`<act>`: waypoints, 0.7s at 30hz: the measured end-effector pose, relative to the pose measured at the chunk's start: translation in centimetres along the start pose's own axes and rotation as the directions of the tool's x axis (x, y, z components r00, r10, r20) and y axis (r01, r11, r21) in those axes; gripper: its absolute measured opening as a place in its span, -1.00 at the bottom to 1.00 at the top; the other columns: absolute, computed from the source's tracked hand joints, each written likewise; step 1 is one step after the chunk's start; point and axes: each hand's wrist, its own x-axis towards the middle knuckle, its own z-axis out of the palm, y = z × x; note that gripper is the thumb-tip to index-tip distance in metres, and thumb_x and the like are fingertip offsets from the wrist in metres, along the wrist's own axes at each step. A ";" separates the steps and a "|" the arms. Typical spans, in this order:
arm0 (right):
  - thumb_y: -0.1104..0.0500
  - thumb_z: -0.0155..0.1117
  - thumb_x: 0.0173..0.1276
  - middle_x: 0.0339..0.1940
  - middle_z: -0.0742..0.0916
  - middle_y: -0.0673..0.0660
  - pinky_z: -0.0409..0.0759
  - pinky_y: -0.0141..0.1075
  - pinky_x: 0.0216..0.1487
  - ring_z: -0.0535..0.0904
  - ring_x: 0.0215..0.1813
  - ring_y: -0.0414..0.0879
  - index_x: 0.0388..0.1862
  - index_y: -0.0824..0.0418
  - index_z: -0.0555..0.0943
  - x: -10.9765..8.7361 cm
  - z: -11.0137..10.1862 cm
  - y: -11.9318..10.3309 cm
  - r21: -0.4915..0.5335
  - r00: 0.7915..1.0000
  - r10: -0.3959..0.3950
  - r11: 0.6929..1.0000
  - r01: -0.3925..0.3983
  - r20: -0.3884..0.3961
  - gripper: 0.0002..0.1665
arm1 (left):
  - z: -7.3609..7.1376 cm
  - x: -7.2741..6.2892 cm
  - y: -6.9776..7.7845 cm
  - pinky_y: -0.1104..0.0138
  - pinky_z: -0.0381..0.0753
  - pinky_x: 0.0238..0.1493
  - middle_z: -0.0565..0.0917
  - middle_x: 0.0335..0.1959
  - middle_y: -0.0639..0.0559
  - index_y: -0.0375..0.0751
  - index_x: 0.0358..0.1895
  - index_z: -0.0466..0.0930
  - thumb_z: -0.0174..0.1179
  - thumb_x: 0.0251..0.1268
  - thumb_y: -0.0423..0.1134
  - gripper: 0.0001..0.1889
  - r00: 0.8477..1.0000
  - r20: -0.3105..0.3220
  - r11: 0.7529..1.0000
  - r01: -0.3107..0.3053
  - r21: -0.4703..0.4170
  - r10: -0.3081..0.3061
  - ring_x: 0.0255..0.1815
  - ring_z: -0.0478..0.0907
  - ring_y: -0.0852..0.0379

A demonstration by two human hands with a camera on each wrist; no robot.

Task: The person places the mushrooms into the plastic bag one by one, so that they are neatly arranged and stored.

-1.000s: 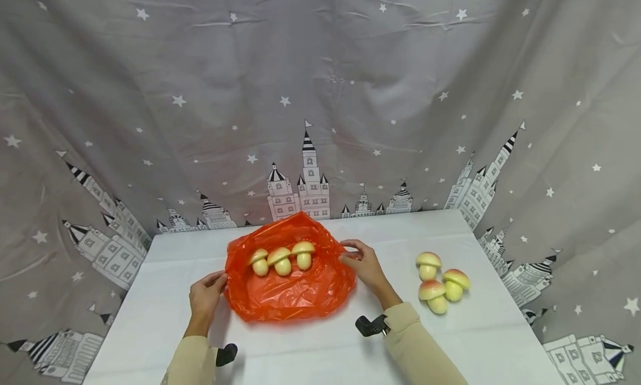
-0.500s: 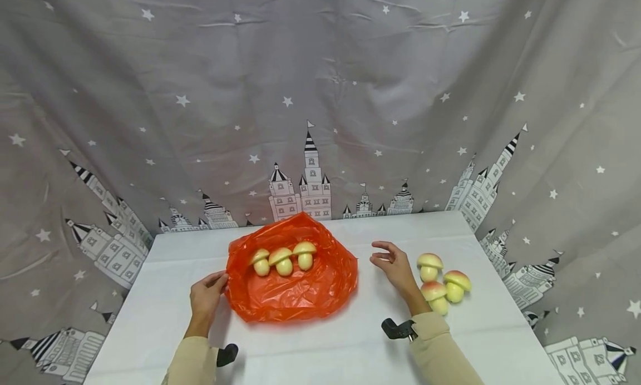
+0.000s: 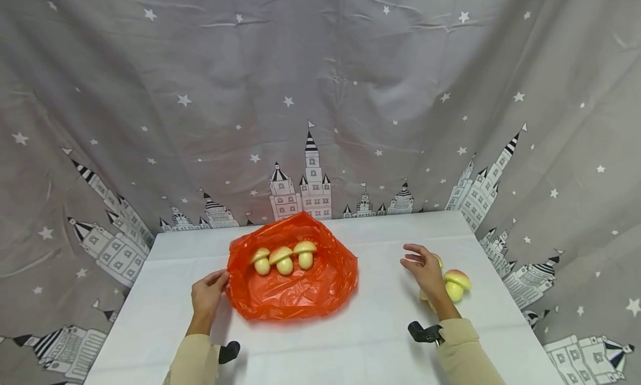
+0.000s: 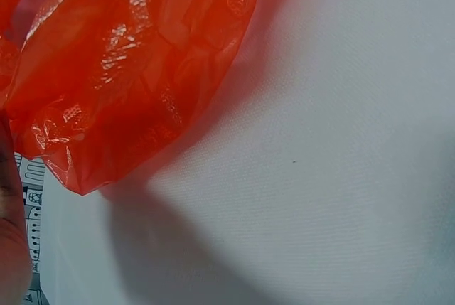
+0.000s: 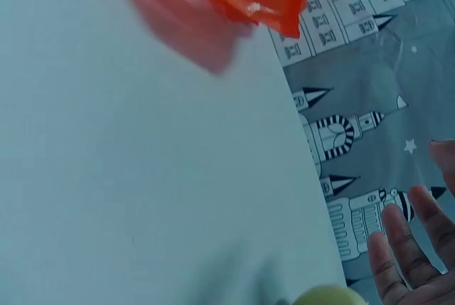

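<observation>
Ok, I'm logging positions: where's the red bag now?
In the head view, the red bag sits just left of centre on the table, its edge in the left grip.

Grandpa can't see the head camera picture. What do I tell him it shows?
A left hand grips the edge of an open red bag with three mushrooms inside, on a white table. The right hand, empty, partly hides more mushrooms to the right.

The head view looks forward and down from well back, the desk (image 3: 310,349) at lower center beneath a curtain (image 3: 320,68). Both wrist views face down close over the desk, sharing the bag (image 3: 295,299): upper left in the left view, top in the right.
</observation>
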 end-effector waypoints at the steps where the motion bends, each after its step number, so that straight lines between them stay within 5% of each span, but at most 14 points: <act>1: 0.36 0.27 0.32 0.26 0.50 0.35 0.50 -0.59 -0.05 0.43 0.23 0.23 0.25 0.41 0.42 -0.1 -0.3 0.0 -0.007 1.000 0.003 1.000 -0.003 -0.003 -0.48 | 0.0 0.0 0.0 0.67 0.52 -0.34 0.64 -0.07 -0.20 -0.43 0.12 0.55 0.15 0.39 -0.19 -0.61 1.000 0.001 1.000 0.005 0.005 -0.005 -0.41 0.53 0.42; 7: 0.34 0.27 0.32 0.21 0.54 0.28 0.49 -0.59 -0.05 0.47 0.18 0.09 0.25 0.38 0.42 -0.4 -2.0 0.5 -0.047 0.999 0.010 0.999 -0.011 -0.035 -0.48 | 0.1 -0.1 -0.1 0.63 0.55 -0.32 0.64 -0.10 -0.18 -0.44 0.11 0.56 0.15 0.39 -0.22 -0.63 1.000 -0.001 1.000 0.012 0.000 -0.012 -0.38 0.55 0.37; 14: 0.39 0.31 0.27 -0.07 0.61 -0.14 0.52 -0.59 -0.07 0.55 0.00 -0.19 0.21 0.43 0.45 -0.8 -3.8 0.9 0.009 0.990 -0.007 1.000 0.008 -0.137 -0.48 | 0.2 -0.1 -0.3 0.59 0.57 -0.33 0.66 -0.18 -0.10 -0.46 0.08 0.57 0.17 0.38 -0.23 -0.64 1.000 -0.012 1.000 0.006 0.001 -0.006 -0.42 0.54 0.39; 21: 0.38 0.26 0.31 0.17 0.56 0.28 0.44 -0.50 0.07 0.50 0.09 -0.08 0.21 0.39 0.46 -1.5 -5.7 1.0 -0.089 0.962 0.002 0.996 -0.027 -0.272 -0.52 | 0.3 -0.1 -0.2 0.62 0.55 -0.34 0.66 -0.14 -0.14 -0.47 0.09 0.56 0.17 0.38 -0.23 -0.63 1.000 -0.009 1.000 0.000 -0.008 0.000 -0.40 0.54 0.39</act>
